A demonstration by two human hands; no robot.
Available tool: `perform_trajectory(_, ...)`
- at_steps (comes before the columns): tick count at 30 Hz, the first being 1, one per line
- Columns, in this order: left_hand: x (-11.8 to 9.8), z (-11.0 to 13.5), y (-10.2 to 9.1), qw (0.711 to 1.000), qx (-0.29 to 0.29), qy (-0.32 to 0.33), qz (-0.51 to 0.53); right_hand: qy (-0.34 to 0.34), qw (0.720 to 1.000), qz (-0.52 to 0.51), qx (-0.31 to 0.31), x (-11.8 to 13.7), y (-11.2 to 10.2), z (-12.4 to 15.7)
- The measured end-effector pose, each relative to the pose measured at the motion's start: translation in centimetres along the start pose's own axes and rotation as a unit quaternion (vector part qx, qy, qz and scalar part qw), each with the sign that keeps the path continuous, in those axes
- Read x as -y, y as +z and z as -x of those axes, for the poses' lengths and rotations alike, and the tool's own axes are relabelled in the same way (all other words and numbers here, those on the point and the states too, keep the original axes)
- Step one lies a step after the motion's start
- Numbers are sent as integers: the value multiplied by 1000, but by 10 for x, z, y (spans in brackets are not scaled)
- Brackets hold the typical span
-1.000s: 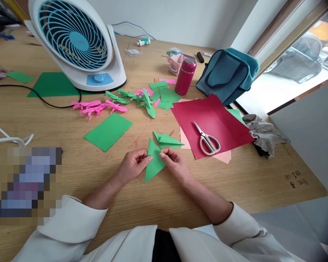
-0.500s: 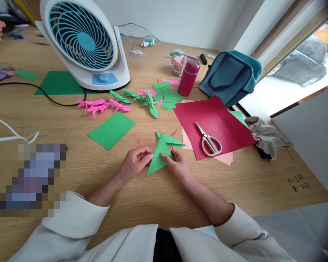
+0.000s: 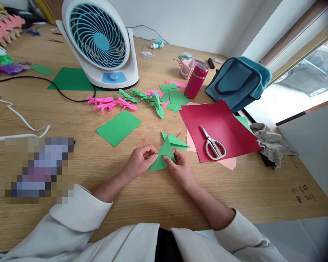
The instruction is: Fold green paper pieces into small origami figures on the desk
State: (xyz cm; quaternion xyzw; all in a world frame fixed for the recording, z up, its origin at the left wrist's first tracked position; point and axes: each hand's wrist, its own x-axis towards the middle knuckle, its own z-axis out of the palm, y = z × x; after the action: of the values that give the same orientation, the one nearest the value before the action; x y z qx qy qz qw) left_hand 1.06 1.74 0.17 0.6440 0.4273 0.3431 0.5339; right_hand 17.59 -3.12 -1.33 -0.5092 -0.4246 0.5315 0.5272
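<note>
Green paper triangle (image 3: 160, 162) sits between the left hand (image 3: 141, 159), pinching its left edge, and the right hand (image 3: 180, 167), gripping its right side (thumb on top); from here, I'd align edges before creasing firmly.

From my end the feed looks bright and fairly sharp, daylight glaring through the window (image 3: 277, 103) beyond the table's (image 3: 235, 196) right edge and bleaching the car (image 3: 307, 74) outside, the folded paper (image 3: 162, 152) evenly lit, shadows soft, a blocky blur (image 3: 41, 167) masking the table's left side, and the view's right corners darkened.
</note>
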Motion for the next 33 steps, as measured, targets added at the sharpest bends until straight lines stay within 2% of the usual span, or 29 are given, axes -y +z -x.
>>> perform_trajectory(11,2,1,3,1000,-15,-10,14,-50,998,36,6,0,3,5)
perform_trajectory(18,-2,0,1,998,12,-30,53,-78,995,62,10,-1,0,4)
perform_trajectory(26,-3,-1,1,992,31,-62,104,-195,975,100,42,5,-6,-1)
perform_trajectory(33,0,-2,-1,989,49,-77,114,-167,981,92,22,7,-9,-3)
